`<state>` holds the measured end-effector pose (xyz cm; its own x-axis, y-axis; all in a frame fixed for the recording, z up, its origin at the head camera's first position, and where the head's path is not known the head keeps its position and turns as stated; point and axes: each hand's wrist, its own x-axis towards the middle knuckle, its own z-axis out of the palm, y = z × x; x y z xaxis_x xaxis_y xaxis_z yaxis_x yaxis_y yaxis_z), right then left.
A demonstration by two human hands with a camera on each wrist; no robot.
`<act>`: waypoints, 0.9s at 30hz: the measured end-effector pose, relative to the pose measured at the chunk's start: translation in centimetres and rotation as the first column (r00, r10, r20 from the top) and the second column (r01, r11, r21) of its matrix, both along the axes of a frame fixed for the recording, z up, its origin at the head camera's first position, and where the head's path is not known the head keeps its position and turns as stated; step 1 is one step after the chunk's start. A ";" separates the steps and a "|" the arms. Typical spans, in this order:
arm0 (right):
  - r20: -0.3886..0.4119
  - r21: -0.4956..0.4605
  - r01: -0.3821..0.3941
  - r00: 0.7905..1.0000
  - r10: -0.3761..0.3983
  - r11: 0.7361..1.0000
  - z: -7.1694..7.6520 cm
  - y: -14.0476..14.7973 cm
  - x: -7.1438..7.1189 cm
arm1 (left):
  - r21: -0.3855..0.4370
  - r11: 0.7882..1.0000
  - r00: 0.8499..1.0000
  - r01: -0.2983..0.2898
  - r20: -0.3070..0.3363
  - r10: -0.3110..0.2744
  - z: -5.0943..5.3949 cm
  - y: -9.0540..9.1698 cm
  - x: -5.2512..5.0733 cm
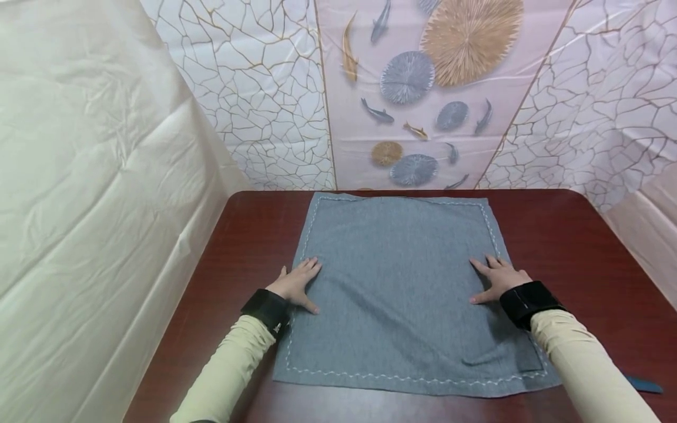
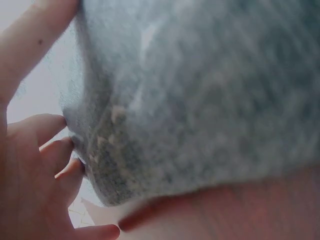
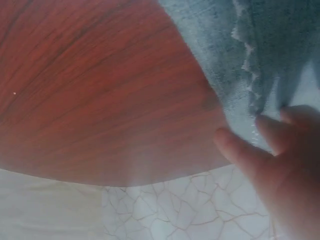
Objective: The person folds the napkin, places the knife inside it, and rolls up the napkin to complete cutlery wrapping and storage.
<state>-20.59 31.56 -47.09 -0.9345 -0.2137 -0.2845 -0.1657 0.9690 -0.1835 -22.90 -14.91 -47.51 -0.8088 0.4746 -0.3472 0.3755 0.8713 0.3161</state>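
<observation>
A square grey-blue cloth with pale zigzag stitching along its border lies spread on the dark red table. Soft creases run diagonally across its lower half, and its near right corner is wrinkled. My left hand rests on the cloth's left edge with fingers spread. On the right edge, my right hand touches the cloth, its fingers spread too. Up close in the left wrist view, the cloth is blurred beside the left fingers. The right wrist view shows the stitched edge of the cloth by the right fingertips.
The reddish-brown wooden table extends past the cloth on both sides. A blue flat item lies at the right, partly hidden by the right sleeve. Patterned sheeting hangs behind the table, and a cream sheet hangs at the left.
</observation>
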 end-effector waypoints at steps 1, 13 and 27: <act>-0.026 0.014 -0.007 1.000 0.008 1.000 0.2 -0.2 0.3 | 0.000 1.000 1.000 0.000 -0.002 0.000 0.0 0.1 0.1; 0.026 0.073 -0.099 0.995 0.097 0.992 0.8 1.7 9.1 | -0.015 1.000 1.000 -0.020 0.009 0.021 0.3 -0.1 0.8; -0.158 0.046 -0.100 0.982 0.106 0.994 1.6 0.5 7.7 | -0.026 1.000 0.995 0.003 -0.101 -0.005 2.1 1.1 0.9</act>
<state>-12.91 32.09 -45.48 -0.9422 -0.3030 -0.1428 -0.2890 0.9509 -0.1104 -21.99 -13.85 -45.45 -0.8386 0.4698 -0.2757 0.4078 0.8770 0.2542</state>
